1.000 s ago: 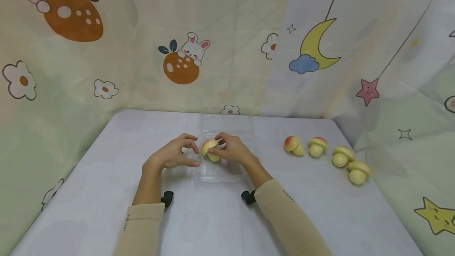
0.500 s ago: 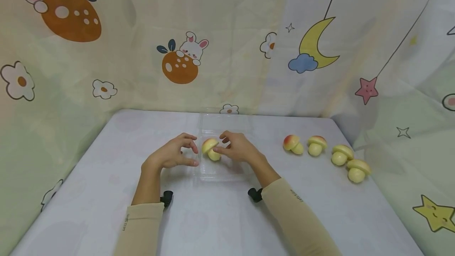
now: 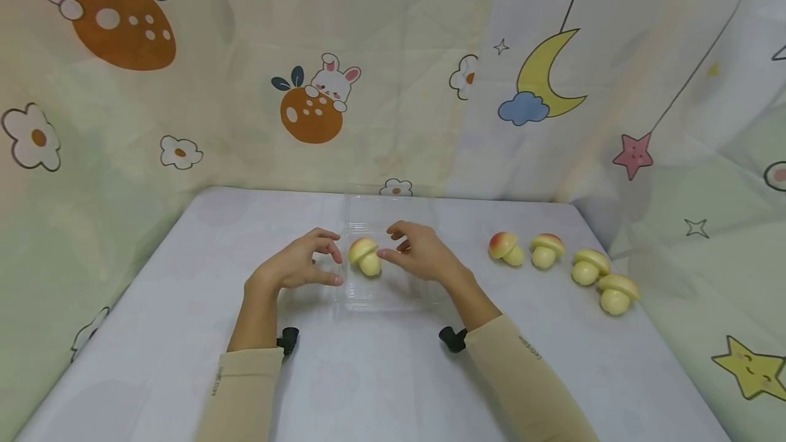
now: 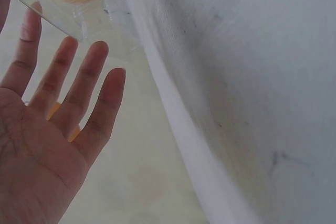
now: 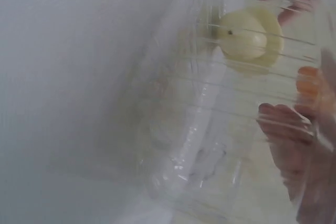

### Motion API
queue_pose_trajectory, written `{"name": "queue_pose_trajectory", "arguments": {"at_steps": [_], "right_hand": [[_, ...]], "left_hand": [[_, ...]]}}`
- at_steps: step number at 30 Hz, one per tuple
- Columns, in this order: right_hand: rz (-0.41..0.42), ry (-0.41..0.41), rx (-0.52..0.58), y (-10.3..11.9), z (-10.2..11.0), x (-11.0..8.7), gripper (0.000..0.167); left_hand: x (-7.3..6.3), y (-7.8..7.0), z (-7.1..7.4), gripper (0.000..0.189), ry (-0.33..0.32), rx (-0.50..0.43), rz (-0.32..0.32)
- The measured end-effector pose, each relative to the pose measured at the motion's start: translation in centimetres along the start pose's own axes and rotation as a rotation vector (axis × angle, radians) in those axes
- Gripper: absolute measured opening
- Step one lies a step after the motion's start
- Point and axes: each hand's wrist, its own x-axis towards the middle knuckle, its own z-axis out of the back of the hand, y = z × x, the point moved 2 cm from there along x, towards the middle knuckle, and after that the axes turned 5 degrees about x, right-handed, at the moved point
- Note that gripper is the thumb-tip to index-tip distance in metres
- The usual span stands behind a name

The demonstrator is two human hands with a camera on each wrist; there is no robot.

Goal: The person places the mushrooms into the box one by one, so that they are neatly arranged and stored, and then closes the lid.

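Near the frame's middle, the person's right hand (image 3: 426,254) is released, fingers loosely bent; whether its thumb tip touches the mushroom-shaped piece (image 3: 366,258) cannot be told. The left hand (image 3: 297,261), also holding nothing, curves beside the left edge of the clear container (image 3: 399,295). The piece lies tilted inside the container's left part. The left wrist view cuts off the piece at the top edge and the left hand at the left; the right wrist view shows the piece hazily through ridged plastic. The container's outline is faint against the white table (image 3: 147,292). Four similar pieces (image 3: 588,267) lie at the right of the frame. Small dark lettering on the beige sleeves (image 3: 522,380) is illegible. A second earlier the right hand pinched the piece; now it has let go and shifted right, while the left hand has barely moved.
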Motion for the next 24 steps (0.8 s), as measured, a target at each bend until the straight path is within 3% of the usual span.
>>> {"name": "queue_pose_trajectory", "arguments": {"at_steps": [9, 17, 24], "right_hand": [[0.021, -0.054, 0.044, 0.3, 2.2, -1.6, 0.054], [0.049, -0.114, 0.054, -1.0, 3.7, -2.5, 0.055], [0.089, -0.164, -0.043, -2.1, 4.9, -3.4, 0.056]], "left_hand": [[0.1, 0.1, 0.0, 0.04, 0.004, 0.008, 0.0], [-0.1, 0.0, 0.0, 0.037, 0.004, -0.01, 0.015], [0.0, 0.1, -0.1, 0.039, 0.003, 0.004, 0.006]]}}
